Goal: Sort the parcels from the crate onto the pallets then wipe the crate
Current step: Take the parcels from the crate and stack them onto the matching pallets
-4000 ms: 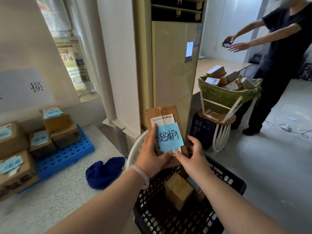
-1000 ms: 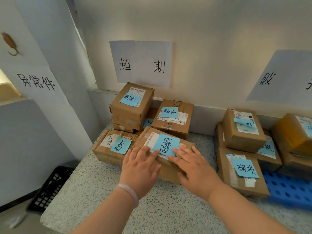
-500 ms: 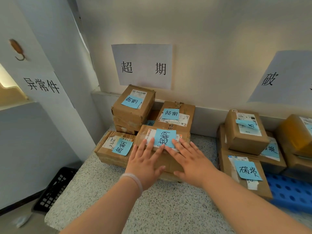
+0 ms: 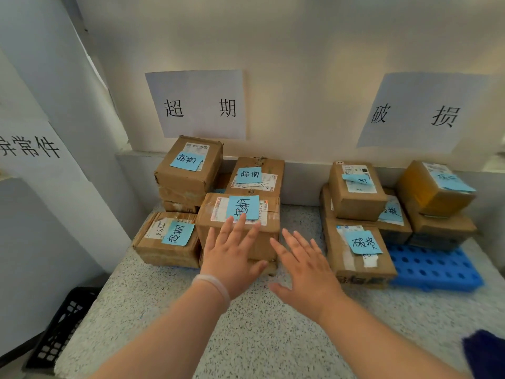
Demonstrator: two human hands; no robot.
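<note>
Both hands were out over the speckled counter (image 4: 259,337), right at the group of parcels under the wall sign reading 超期 (image 4: 196,105). The left hand (image 4: 232,258), a pale bracelet (image 4: 213,285) on its wrist, lay wide and flat against the front parcel (image 4: 270,233). Its fingers were straight and spread, the fingertips up on the top edge just below the blue sticky note (image 4: 242,207), and the thumb was low against the front face. It gripped nothing.

The right hand (image 4: 306,269) was spread just as wide, palm down, just beside the parcel's right front corner. Whether it touched the box could not be told.

That parcel sat on top of another box, tight against a low parcel (image 4: 166,239) on its left. A tall stack (image 4: 188,170) and another labelled box (image 4: 257,176) stood behind it against the wall.

Off to the right, under the sign 破损 (image 4: 418,113), a second group of boxes stood on a blue pallet (image 4: 431,269), the nearest box (image 4: 358,253) carrying its own blue note. The black crate (image 4: 62,324) was down at the lower left, below the counter's edge. A dark blue cloth (image 4: 486,354) showed at the lower right corner.
</note>
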